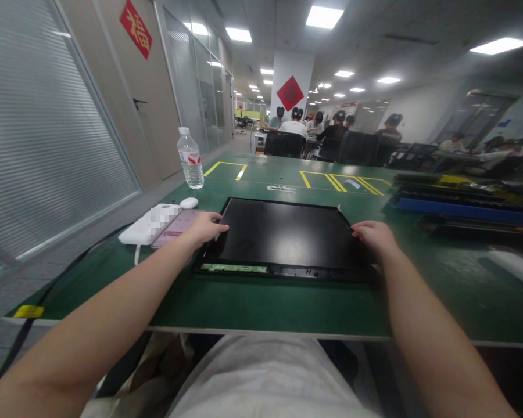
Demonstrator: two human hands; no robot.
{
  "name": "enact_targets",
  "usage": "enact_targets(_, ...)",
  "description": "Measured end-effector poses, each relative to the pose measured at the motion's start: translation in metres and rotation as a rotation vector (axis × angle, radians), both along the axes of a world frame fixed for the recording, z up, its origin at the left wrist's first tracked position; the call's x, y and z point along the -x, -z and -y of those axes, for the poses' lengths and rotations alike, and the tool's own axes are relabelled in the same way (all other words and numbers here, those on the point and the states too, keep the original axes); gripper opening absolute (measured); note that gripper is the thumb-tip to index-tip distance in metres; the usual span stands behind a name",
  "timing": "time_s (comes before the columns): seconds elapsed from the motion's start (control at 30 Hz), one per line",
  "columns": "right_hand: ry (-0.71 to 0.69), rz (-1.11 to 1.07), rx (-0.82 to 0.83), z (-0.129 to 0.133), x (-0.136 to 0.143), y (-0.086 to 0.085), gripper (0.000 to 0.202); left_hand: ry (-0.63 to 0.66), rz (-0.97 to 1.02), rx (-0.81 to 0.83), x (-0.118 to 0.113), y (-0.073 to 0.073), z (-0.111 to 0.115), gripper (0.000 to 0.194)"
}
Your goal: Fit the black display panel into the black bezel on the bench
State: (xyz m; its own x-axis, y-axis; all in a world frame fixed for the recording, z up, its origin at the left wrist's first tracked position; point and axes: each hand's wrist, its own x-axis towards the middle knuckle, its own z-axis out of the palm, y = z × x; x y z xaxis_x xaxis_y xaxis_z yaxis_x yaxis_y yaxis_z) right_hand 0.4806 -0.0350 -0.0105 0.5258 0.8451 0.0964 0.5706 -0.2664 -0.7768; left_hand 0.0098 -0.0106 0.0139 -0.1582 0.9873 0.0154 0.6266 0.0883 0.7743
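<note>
A black display panel (283,232) lies flat on the green table (261,307) in front of me, its screen facing up. Along its near edge a green circuit strip (234,268) shows at the left. My left hand (207,227) grips the panel's left edge, with the fingertips at the rim. At the right edge, near the far corner, my right hand (373,235) pinches the rim between thumb and fingers.
Left of the panel are a white device (146,225), a phone-like pink item (176,227), a white oval case (189,203) and a water bottle (190,159). Black and blue parts (453,209) are stacked at the right. Several people sit in the background.
</note>
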Motion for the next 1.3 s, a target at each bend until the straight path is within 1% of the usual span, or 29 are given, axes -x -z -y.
enact_targets(0.17,0.004,-0.031,0.001,0.002,0.003,-0.002,0.024,0.036,-0.074,-0.007,0.001,0.004,-0.003,0.031)
enact_targets(0.3,0.007,-0.043,-0.01,0.001,0.003,-0.002,0.023,0.048,-0.088,-0.001,0.002,0.006,-0.004,0.031)
enact_targets(0.5,-0.001,-0.051,-0.02,0.0,0.001,0.0,0.023,0.059,-0.109,-0.001,0.0,0.002,-0.002,0.028)
enact_targets(0.7,0.0,-0.048,-0.015,0.001,0.002,-0.001,0.022,0.058,-0.136,0.014,-0.001,0.0,0.0,0.029)
enact_targets(0.87,-0.004,-0.045,-0.01,0.0,0.001,0.0,0.021,0.093,-0.169,0.007,0.002,0.0,-0.002,0.024)
enact_targets(0.97,-0.004,-0.034,-0.005,0.0,0.0,0.0,0.022,0.133,-0.253,-0.005,0.003,0.0,-0.002,0.023)
enact_targets(1.03,-0.003,-0.008,0.006,0.0,0.0,-0.001,0.022,0.169,-0.327,-0.014,0.003,-0.001,-0.002,0.029)
enact_targets(1.2,-0.017,0.12,0.058,0.002,0.002,-0.006,0.022,0.266,-0.474,-0.134,0.004,-0.003,0.002,0.071)
enact_targets(1.23,-0.019,0.139,0.066,0.003,0.003,-0.007,0.022,0.307,-0.51,-0.166,0.004,-0.004,0.004,0.074)
enact_targets(1.3,-0.016,0.161,0.075,0.004,0.005,-0.009,0.022,0.442,-0.563,-0.219,0.004,-0.007,0.009,0.073)
